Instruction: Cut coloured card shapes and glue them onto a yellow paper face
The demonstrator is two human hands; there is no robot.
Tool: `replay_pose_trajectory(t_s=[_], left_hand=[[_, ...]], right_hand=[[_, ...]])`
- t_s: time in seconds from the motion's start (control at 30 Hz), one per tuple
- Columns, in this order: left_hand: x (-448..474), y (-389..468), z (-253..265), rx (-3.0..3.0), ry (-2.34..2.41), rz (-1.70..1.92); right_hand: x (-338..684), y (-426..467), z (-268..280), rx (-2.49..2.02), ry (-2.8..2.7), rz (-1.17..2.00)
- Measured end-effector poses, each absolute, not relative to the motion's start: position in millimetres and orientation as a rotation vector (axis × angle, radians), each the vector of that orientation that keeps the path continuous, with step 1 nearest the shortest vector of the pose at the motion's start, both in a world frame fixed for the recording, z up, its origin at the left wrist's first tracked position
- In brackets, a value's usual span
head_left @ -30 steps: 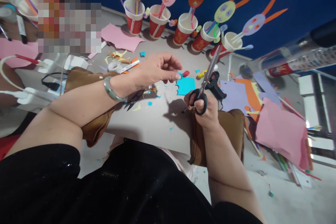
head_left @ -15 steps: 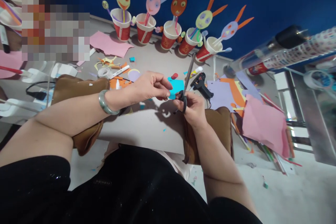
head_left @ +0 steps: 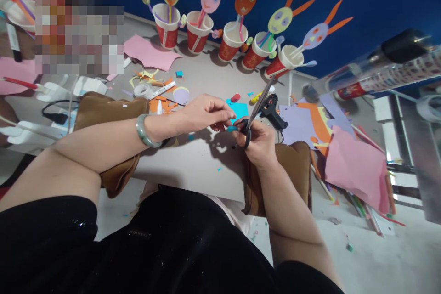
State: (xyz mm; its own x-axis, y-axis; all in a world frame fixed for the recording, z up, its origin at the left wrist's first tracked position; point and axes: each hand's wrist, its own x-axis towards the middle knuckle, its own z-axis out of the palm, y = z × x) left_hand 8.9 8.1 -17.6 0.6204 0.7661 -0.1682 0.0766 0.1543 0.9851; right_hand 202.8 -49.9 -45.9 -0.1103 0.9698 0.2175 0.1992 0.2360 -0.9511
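Observation:
My left hand point(head_left: 210, 112), with a jade-like bangle point(head_left: 143, 131) at its wrist, is closed with the fingertips pinched at a small blue paper piece point(head_left: 232, 128). Fingers of my right hand point(head_left: 259, 142) wrap the black handles of a pair of scissors point(head_left: 257, 111), whose blades point up and away from me. Its fingertips also touch or nearly touch the blue piece; which of the two, I cannot tell. Behind the hands, a larger blue paper point(head_left: 239, 111) lies on the table, beside a red cap point(head_left: 235, 98) and a black glue gun point(head_left: 274, 112).
Red paper cups point(head_left: 232, 43) with rabbit-faced figures line the back wall. Orange scraps point(head_left: 161, 105) lie left; purple paper point(head_left: 294, 121) and pink paper point(head_left: 358, 165) lie right. Brown cushions point(head_left: 292, 170) cover the table's front edge. A clear tube of cups point(head_left: 386, 76) is at right.
My hands have drawn closer together, and the blue piece now shows narrow between the fingertips. The scissors lean further right. The whole view has shifted slightly.

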Motion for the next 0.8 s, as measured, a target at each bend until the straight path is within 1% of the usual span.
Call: replay_pose_trajectory(t_s=[0.1, 0.23, 0.53, 0.7, 0.8], left_hand=[[8.7, 9.5, -21.3, 1.454, 0.738, 0.502], [7.4, 10.3, -24.2, 1.577, 0.701, 0.525], [6.0, 10.8, -21.3, 1.592, 0.717, 0.469], [6.3, 8.3, -19.3, 1.447, 0.722, 0.673], [5.1, 8.3, -18.0, 1.319, 0.724, 0.782]], right_hand=[[202.7, -49.1, -46.2, -1.133, -1.536, 0.992], [203.1, -48.4, -47.3, -1.132, -1.550, 0.995], [202.2, -48.6, -46.5, -1.147, -1.545, 1.017], [203.5, -50.4, -47.3, -1.182, -1.500, 1.058], [204.7, -52.1, -48.3, -1.133, -1.482, 1.154]])
